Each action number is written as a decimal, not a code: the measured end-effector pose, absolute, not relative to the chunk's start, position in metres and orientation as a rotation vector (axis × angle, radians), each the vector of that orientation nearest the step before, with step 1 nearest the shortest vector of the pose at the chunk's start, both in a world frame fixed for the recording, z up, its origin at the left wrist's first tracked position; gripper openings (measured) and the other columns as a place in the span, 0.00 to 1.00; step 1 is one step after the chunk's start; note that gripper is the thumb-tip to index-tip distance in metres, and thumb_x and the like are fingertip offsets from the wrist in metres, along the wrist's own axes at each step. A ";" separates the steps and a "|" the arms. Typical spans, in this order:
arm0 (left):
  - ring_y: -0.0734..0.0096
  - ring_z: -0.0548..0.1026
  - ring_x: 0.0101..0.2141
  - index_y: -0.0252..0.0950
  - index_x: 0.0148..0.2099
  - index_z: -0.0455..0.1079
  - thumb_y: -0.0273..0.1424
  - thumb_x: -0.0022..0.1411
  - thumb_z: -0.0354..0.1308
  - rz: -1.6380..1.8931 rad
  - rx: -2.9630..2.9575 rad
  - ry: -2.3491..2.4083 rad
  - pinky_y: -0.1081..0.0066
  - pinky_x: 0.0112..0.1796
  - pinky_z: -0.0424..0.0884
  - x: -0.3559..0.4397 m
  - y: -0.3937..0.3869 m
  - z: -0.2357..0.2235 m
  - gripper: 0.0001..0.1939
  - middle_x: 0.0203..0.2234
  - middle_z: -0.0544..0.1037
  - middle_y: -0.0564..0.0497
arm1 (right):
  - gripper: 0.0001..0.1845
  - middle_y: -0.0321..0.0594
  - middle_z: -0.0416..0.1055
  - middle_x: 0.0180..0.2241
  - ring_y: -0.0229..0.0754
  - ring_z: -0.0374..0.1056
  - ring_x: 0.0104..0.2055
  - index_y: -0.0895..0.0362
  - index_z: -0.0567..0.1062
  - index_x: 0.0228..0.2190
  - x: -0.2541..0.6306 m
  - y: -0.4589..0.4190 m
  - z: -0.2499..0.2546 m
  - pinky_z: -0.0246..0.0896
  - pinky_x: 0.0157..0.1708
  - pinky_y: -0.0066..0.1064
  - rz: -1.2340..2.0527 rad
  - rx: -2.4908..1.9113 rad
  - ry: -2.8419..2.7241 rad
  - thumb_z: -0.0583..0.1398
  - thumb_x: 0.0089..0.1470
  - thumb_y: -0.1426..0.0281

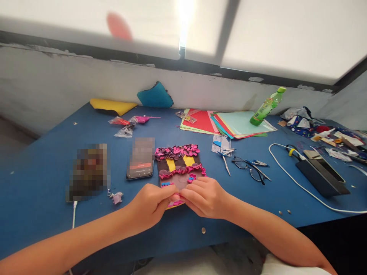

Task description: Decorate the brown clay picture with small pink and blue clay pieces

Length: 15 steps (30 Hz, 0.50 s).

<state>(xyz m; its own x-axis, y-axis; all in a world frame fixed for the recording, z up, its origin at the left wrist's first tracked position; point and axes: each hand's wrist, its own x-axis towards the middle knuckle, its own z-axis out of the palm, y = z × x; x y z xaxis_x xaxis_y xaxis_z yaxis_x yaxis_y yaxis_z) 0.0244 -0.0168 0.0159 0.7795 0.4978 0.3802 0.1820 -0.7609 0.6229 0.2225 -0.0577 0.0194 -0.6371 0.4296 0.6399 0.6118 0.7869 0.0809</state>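
In the middle of the blue table lies a flat craft panel [180, 162] in dark brown, with yellow patches and rows of pink and purple petal-like pieces along its top and middle. Small blue and pink pieces sit on its lower part. Over its near edge, my left hand [156, 202] and my right hand [205, 196] meet fingertip to fingertip, both closed in a pinch. Something pink shows between the fingers, too small and covered to name. Part of the panel's lower side is hidden by the hands.
Left of the panel lie a phone [140, 158], a blurred device [90, 172] on a cable and a small charm [117, 197]. Glasses [249, 168] and compasses [225, 160] lie right. Behind are coloured paper sheets [237, 120] and a green bottle [266, 107].
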 end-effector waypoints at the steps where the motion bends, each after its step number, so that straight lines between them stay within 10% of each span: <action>1: 0.79 0.50 0.16 0.38 0.26 0.55 0.26 0.66 0.41 0.727 2.378 0.525 0.77 0.19 0.50 0.024 -0.016 0.016 0.15 0.16 0.51 0.60 | 0.10 0.33 0.67 0.20 0.34 0.56 0.21 0.60 0.69 0.31 0.223 -0.058 0.020 0.49 0.22 0.27 -0.382 -0.775 -2.358 0.51 0.62 0.73; 15: 0.77 0.61 0.22 0.35 0.27 0.63 0.40 0.66 0.44 0.654 2.120 0.758 0.77 0.24 0.59 0.029 -0.010 0.019 0.18 0.19 0.65 0.56 | 0.07 0.34 0.69 0.22 0.34 0.58 0.22 0.61 0.69 0.36 0.224 -0.059 0.019 0.50 0.23 0.28 -0.427 -0.776 -2.334 0.51 0.61 0.76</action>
<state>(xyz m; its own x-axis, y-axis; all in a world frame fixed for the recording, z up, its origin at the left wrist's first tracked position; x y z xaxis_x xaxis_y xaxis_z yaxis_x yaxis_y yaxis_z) 0.0292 -0.0097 0.0190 0.6902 0.6962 0.1976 0.2968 -0.5213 0.8001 0.2237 -0.0590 0.0190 -0.6252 0.4200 0.6577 0.6255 0.7737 0.1005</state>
